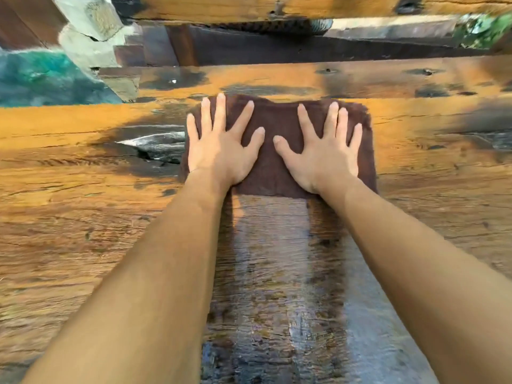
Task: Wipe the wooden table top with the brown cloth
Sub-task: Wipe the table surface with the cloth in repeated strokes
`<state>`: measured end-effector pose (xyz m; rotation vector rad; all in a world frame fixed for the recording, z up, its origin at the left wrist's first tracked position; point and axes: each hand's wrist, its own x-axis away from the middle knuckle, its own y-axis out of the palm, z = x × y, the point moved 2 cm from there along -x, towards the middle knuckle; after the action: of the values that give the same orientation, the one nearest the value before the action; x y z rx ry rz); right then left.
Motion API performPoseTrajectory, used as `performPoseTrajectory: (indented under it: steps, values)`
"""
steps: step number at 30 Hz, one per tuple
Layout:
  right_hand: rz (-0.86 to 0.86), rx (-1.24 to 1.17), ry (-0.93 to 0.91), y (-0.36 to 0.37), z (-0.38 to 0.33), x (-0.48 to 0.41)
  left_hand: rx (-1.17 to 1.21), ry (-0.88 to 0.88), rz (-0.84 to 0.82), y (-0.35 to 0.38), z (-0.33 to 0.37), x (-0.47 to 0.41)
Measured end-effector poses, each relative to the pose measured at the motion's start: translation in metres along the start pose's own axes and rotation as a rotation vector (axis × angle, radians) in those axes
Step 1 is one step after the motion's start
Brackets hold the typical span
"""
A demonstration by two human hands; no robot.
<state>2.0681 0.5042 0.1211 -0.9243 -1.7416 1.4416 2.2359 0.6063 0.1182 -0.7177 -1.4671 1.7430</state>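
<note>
Progress looks partial: a dark, wet-looking band runs from the near edge up to the brown cloth (279, 151), while the wooden table top (83, 206) to left and right looks dry and unwiped. Left hand (219, 151) and right hand (321, 153) lie flat, fingers spread, pressing the cloth without gripping it. Beyond the far edge, rough timber beams (249, 6) and greenery (482, 29) suggest an outdoor spot

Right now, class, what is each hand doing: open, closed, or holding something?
Left hand: open, fingers spread, pressed flat on the brown cloth.
Right hand: open, fingers spread, pressed flat on the same cloth.
</note>
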Motion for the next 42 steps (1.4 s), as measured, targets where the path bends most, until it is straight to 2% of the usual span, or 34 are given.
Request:
performPoseTrajectory:
  steps: [8, 20, 32, 42]
  values:
    - [0.023, 0.018, -0.018, -0.006, -0.009, -0.054, -0.062, 0.011, 0.059, -0.005, -0.006, -0.051]
    - [0.037, -0.024, -0.077, -0.002, -0.005, -0.03, -0.053, 0.083, 0.019, -0.007, -0.007, -0.019]
    - [0.025, 0.032, -0.124, 0.01, 0.005, 0.093, -0.096, 0.105, -0.028, -0.003, -0.018, 0.103]
    - [-0.026, 0.036, -0.174, 0.021, 0.02, 0.286, -0.14, 0.086, -0.042, 0.014, -0.019, 0.301]
